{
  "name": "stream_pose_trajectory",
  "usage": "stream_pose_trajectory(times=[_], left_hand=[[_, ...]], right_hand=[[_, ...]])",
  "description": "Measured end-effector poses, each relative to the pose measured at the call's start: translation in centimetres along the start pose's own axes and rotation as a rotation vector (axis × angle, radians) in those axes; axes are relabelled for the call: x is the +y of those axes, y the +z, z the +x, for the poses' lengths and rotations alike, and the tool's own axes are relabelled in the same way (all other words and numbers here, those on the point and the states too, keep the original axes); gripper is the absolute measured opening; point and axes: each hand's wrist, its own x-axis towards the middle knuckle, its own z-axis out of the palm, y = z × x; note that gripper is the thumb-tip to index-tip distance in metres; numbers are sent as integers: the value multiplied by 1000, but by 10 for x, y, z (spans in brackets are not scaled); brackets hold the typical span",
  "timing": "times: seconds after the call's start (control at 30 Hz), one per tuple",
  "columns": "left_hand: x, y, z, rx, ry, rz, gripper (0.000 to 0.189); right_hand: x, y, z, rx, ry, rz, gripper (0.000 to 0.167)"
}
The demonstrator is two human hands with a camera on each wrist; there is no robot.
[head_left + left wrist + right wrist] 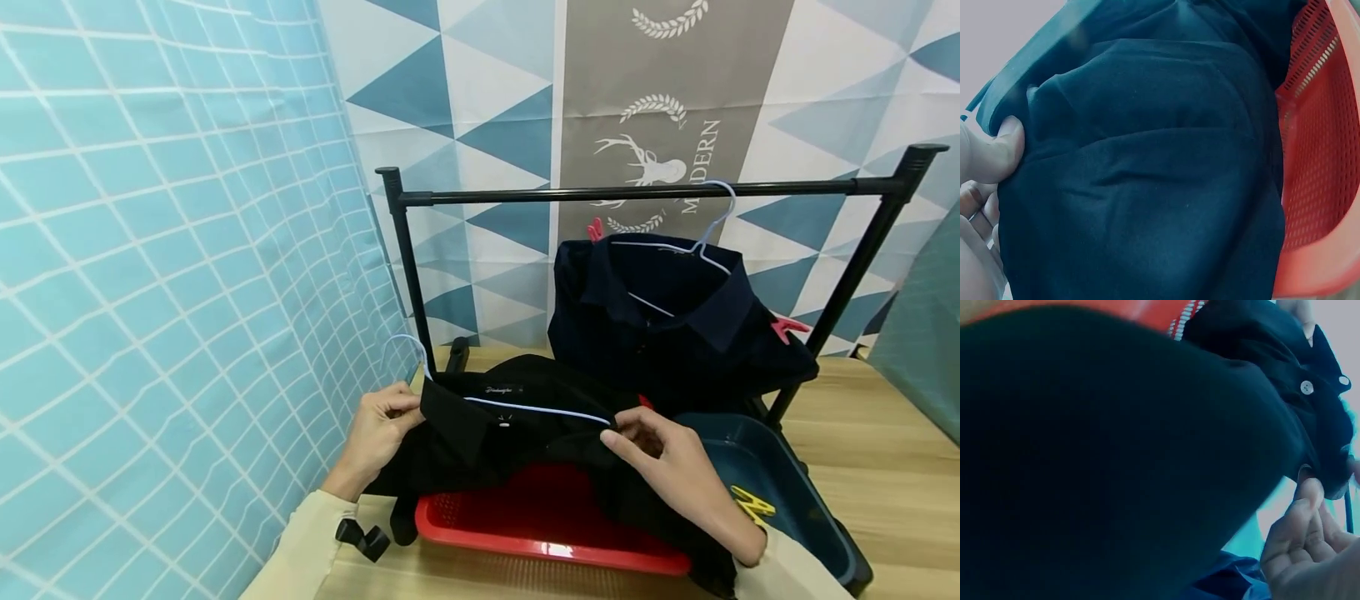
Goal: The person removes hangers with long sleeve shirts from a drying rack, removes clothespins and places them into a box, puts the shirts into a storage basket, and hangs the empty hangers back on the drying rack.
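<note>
A black shirt (480, 450) is stretched between both hands, its collar facing up, with a light blue hanger (536, 408) lying inside the neck opening. The hanger's hook sticks out at the collar's left side. My left hand (378, 433) pinches the shirt beside the left collar point; in the left wrist view the thumb (1007, 147) presses on the cloth. On the other side my right hand (671, 462) pinches the shirt near the hanger's right end. White buttons (1307, 387) show on the shirt front in the right wrist view.
Below the shirt sits a red basket (555, 550). To its right is a dark blue tray (742, 450) holding a yellow clip (752, 504). Behind stands a black rack (517, 196), where a navy shirt (675, 350) hangs with pink clips (789, 327). A blue checked curtain (165, 275) lines the left.
</note>
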Motion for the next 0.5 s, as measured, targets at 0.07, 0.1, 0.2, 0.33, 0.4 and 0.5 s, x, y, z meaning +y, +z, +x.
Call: stream_pose_trajectory(times=[0.07, 0.1, 0.2, 0.33, 0.4, 0.5], left_hand=[[0, 0, 0, 0, 3, 1, 13], [0, 0, -1, -2, 0, -3, 12], [-1, 0, -2, -10, -17, -21, 12], [-3, 1, -2, 3, -35, -54, 12], [-2, 3, -1, 3, -33, -88, 11], [2, 9, 2, -17, -30, -106, 11]], right_hand=[[0, -1, 1, -27, -2, 14, 26], [1, -2, 1, -45, 13, 60, 25], [7, -3, 2, -110, 86, 278, 25], [17, 0, 3, -215, 181, 577, 19], [21, 5, 3, -277, 231, 673, 14], [23, 17, 3, -355, 289, 709, 22]])
